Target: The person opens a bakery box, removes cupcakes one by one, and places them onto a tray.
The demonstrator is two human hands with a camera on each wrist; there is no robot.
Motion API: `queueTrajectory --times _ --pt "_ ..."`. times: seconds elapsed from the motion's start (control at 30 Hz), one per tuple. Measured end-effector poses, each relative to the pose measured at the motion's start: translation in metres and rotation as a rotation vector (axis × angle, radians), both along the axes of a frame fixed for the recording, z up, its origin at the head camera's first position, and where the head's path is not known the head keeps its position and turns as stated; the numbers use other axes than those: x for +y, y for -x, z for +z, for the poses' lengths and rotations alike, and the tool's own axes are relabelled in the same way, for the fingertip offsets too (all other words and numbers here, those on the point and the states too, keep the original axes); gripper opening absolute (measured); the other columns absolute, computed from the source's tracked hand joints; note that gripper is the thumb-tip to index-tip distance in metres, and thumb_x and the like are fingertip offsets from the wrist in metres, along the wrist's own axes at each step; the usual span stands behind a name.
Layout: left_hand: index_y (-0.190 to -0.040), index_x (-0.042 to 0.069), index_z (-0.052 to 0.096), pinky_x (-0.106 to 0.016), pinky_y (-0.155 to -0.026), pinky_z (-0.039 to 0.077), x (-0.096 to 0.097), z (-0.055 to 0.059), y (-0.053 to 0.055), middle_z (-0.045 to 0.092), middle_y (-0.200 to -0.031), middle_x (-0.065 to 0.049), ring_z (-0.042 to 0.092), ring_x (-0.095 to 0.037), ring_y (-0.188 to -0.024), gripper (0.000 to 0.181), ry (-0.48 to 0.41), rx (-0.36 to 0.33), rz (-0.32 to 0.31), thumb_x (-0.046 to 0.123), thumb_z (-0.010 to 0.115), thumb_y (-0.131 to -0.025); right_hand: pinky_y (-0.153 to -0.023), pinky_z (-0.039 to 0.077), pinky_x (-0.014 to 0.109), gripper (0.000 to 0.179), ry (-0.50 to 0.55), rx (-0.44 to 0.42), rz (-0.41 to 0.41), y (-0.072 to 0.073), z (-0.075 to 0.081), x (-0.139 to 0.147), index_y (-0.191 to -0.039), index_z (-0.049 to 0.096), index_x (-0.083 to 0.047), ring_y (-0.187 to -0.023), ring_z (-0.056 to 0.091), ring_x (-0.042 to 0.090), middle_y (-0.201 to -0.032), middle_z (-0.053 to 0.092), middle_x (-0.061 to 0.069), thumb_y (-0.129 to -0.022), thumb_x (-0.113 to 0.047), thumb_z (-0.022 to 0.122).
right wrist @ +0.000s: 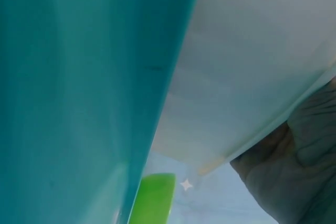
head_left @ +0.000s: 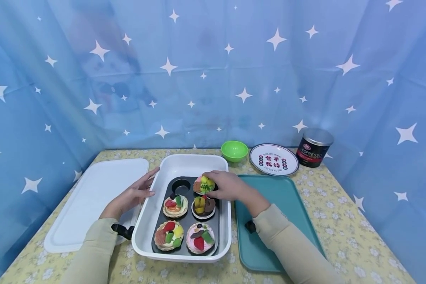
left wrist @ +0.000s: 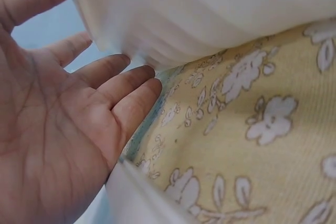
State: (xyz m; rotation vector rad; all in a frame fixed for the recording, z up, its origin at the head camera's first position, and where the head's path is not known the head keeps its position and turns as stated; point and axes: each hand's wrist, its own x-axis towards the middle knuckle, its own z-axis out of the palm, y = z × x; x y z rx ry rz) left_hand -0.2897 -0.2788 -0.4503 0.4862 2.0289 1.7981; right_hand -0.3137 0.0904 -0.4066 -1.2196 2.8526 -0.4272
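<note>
Cakes sit in the black pan, and the pan lies inside the white tub on the counter. From far off I see my right hand pinching the yellow cake at the back right, with the thumb and fingers closed in on its sides; I can't tell if that cake is up out of its hole or down in it. My left hand is wide open by the tub's left side and has hold of nothing. I think the yellow cake could drop if my pinch is too weak, or get squashed if I squeeze too hard. My thumb is right by the chocolate cake, so a quick, low move might bump it. The tub might slide too, since neither hand grips it. Counting up, I get five cakes, one pan with one empty hole at the back left, one tub, one white lid, one teal tray, one green bowl, one plate, one can, and two hands.
</note>
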Motion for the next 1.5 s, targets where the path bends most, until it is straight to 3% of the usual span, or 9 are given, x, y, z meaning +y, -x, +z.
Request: queueTrajectory --times 0.23,0.37,0.53,0.8,1.0,1.27,1.5 --pt "-0.164 0.029 0.010 -0.064 -0.111 0.030 -0.001 -0.003 0.000 0.008 -0.168 -0.014 0.014 -0.043 -0.151 0.086 0.001 0.004 0.014 0.012 0.059 -0.096 -0.085 0.052 0.038 0.062 0.064 -0.023 -0.009 0.000 -0.004 0.001 -0.147 0.049 -0.015 -0.105 0.062 0.020 -0.131 0.059 0.006 -0.093 -0.032 0.074" --pt "-0.164 0.028 0.009 -0.061 -0.110 0.034 -0.001 -0.003 -0.002 0.010 -0.168 -0.015 0.017 -0.044 -0.150 0.086 -0.008 0.001 0.012 0.011 0.059 -0.096 -0.091 0.052 0.040 0.066 0.144 -0.035 -0.013 0.001 -0.005 0.003 -0.147 0.049 -0.012 -0.113 0.061 0.024 -0.136 0.058 0.010 -0.092 -0.037 0.074" --pt "-0.164 0.027 0.009 -0.061 -0.110 0.035 -0.001 -0.003 -0.002 0.011 -0.167 -0.015 0.018 -0.044 -0.150 0.087 0.000 0.015 0.017 0.013 0.060 -0.095 -0.089 0.052 0.038 0.067 0.242 -0.010 -0.022 0.002 -0.003 0.007 -0.144 0.053 -0.012 -0.111 0.062 0.019 -0.132 0.060 0.006 -0.091 -0.047 0.073" --pt "-0.164 0.028 0.009 -0.062 -0.111 0.032 -0.002 -0.002 -0.002 0.008 -0.168 -0.014 0.015 -0.044 -0.150 0.087 0.004 0.011 0.015 0.012 0.060 -0.095 -0.084 0.053 0.037 0.053 0.373 -0.010 0.024 -0.003 0.018 0.015 -0.132 0.061 -0.019 -0.099 0.061 0.010 -0.112 0.062 -0.007 -0.088 -0.045 0.077" --pt "-0.164 0.028 0.010 -0.061 -0.110 0.034 -0.001 -0.002 -0.002 0.011 -0.168 -0.014 0.017 -0.043 -0.150 0.086 0.012 0.027 0.015 0.014 0.061 -0.095 -0.082 0.055 0.040 0.049 0.396 0.004 0.028 -0.006 0.037 0.031 -0.126 0.063 -0.018 -0.094 0.061 0.009 -0.103 0.062 -0.008 -0.087 -0.044 0.078" --pt "-0.164 0.028 0.011 -0.060 -0.110 0.035 0.001 -0.003 -0.001 0.013 -0.167 -0.016 0.021 -0.044 -0.148 0.086 0.004 0.019 0.013 0.012 0.061 -0.095 -0.080 0.055 0.039 0.054 0.414 0.002 -0.117 -0.006 0.045 0.065 -0.130 0.063 -0.017 -0.097 0.064 0.016 -0.108 0.065 -0.002 -0.086 -0.041 0.080" --pt "-0.164 0.027 0.011 -0.060 -0.110 0.035 0.000 -0.002 -0.001 0.013 -0.167 -0.016 0.021 -0.044 -0.148 0.087 0.001 0.013 0.017 0.012 0.062 -0.095 -0.082 0.055 0.044 0.063 0.420 -0.012 -0.232 0.007 0.047 0.097 -0.136 0.060 -0.011 -0.102 0.066 0.024 -0.114 0.066 0.006 -0.086 -0.046 0.078"
